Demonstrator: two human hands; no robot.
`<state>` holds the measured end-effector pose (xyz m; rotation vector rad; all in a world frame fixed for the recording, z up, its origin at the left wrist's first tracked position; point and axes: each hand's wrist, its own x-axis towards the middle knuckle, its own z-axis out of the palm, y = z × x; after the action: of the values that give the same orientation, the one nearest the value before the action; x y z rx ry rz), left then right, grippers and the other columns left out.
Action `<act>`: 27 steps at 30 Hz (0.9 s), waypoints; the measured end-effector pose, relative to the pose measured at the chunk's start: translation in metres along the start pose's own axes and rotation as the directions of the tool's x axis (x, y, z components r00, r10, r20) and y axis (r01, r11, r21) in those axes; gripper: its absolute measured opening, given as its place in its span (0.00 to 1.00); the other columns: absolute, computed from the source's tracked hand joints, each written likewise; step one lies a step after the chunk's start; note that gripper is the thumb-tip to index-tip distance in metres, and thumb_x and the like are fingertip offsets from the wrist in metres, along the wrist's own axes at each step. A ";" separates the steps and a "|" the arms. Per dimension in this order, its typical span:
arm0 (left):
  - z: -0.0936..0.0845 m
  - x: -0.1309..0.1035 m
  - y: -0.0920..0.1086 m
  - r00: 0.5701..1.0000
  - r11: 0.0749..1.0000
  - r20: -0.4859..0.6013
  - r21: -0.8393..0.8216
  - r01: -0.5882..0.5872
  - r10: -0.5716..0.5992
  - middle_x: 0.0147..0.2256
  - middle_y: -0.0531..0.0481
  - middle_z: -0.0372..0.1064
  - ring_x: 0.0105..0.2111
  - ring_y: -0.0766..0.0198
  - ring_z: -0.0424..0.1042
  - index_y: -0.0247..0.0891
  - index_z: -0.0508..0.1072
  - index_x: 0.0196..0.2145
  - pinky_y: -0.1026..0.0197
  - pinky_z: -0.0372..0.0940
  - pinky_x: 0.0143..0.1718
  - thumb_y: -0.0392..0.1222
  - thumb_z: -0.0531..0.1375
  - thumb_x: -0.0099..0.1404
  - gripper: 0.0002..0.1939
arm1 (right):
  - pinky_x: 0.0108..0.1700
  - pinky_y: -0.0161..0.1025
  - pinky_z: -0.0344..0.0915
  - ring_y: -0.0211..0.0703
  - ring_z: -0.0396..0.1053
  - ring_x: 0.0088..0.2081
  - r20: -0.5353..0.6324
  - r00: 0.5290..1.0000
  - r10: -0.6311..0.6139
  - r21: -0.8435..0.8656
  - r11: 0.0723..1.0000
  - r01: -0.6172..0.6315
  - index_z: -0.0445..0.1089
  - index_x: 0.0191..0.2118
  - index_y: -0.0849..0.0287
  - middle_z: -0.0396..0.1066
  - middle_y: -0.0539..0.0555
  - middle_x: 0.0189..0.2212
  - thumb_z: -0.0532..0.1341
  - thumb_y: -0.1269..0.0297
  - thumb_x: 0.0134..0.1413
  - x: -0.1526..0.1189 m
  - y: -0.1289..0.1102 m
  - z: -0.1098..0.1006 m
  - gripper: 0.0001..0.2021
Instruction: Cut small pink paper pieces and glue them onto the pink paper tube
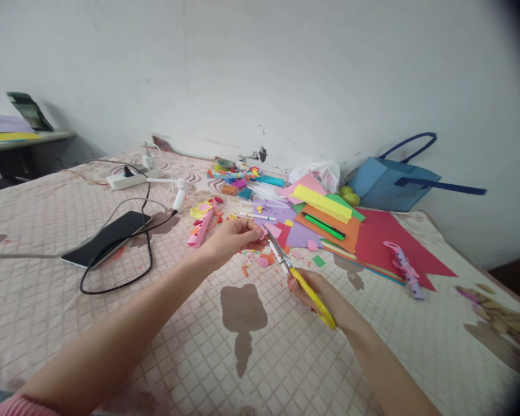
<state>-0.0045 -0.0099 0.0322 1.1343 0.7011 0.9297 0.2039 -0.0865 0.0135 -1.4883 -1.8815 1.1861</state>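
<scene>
My right hand (307,289) is closed around a pair of scissors (305,286) with yellow handles. Their blades point up and left toward my left hand (244,234). Between its thumb and fingers, my left hand pinches a small piece of pink paper (263,233), right at the scissor tips. Whether the blades touch the paper I cannot tell. Below and beyond the hands lie small paper scraps, among them a green square (319,261) and a pink scrap (263,262). A rolled pink paper tube (200,228) lies left of the scissors, beyond my left wrist.
Coloured paper sheets (390,242) and a green cutter (325,227) lie to the right, near a decorated purple tube (405,270). A blue bag (394,182) stands against the wall. On the left are a black tablet-like device (108,238), cables and a power strip (132,178).
</scene>
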 end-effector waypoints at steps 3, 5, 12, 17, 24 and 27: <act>0.000 0.000 -0.001 1.000 1.000 -0.002 0.002 0.003 -0.003 0.29 0.47 0.72 0.31 0.67 0.72 0.30 0.69 0.27 0.60 0.66 0.41 0.38 0.63 0.55 0.08 | 0.18 0.31 0.46 0.30 0.46 0.15 -0.003 1.000 -0.001 -0.008 1.000 0.001 0.55 0.24 0.57 0.48 0.42 0.14 0.55 0.56 0.50 0.001 0.003 0.000 0.12; 0.000 0.000 -0.001 1.000 1.000 -0.006 0.001 0.002 -0.002 0.29 0.47 0.72 0.31 0.67 0.72 0.30 0.69 0.27 0.60 0.66 0.41 0.38 0.63 0.54 0.08 | 0.18 0.31 0.46 0.30 0.46 0.15 -0.008 1.000 0.000 -0.006 1.000 -0.001 0.55 0.24 0.57 0.48 0.42 0.14 0.55 0.56 0.50 0.002 0.004 0.001 0.12; 0.000 0.000 -0.001 1.000 1.000 -0.002 0.005 -0.003 0.003 0.29 0.48 0.72 0.31 0.68 0.72 0.30 0.69 0.27 0.61 0.66 0.40 0.38 0.63 0.54 0.08 | 0.17 0.31 0.46 0.30 0.46 0.15 -0.019 1.000 -0.021 0.002 1.000 0.021 0.55 0.23 0.57 0.48 0.42 0.14 0.55 0.55 0.51 0.002 0.006 0.002 0.14; 0.000 0.001 -0.001 1.000 1.000 -0.002 -0.002 -0.001 0.001 0.29 0.47 0.72 0.30 0.68 0.72 0.30 0.69 0.27 0.61 0.66 0.40 0.38 0.64 0.54 0.08 | 0.17 0.31 0.46 0.30 0.46 0.15 -0.032 0.999 -0.022 0.006 1.000 0.022 0.56 0.23 0.57 0.49 0.42 0.14 0.56 0.56 0.50 0.003 0.009 0.003 0.13; 0.000 0.001 -0.001 1.000 1.000 -0.017 0.001 0.003 -0.003 0.30 0.47 0.72 0.31 0.68 0.72 0.30 0.69 0.27 0.61 0.66 0.40 0.38 0.63 0.54 0.08 | 0.18 0.32 0.49 0.31 0.48 0.15 -0.084 0.996 -0.011 -0.059 0.998 0.006 0.56 0.22 0.56 0.52 0.44 0.14 0.54 0.53 0.50 0.005 0.012 0.000 0.14; 0.000 0.002 -0.006 1.000 1.000 -0.019 0.013 0.011 -0.011 0.30 0.47 0.72 0.31 0.68 0.72 0.31 0.69 0.27 0.61 0.66 0.39 0.39 0.64 0.54 0.09 | 0.22 0.34 0.54 0.38 0.60 0.19 -0.243 0.970 0.017 -0.246 0.966 -0.078 0.62 0.25 0.57 0.61 0.48 0.17 0.54 0.50 0.51 0.012 0.022 -0.015 0.15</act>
<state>-0.0016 -0.0090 0.0265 1.1338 0.7291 0.9282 0.2239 -0.0697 0.0009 -1.7350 -1.8923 0.7627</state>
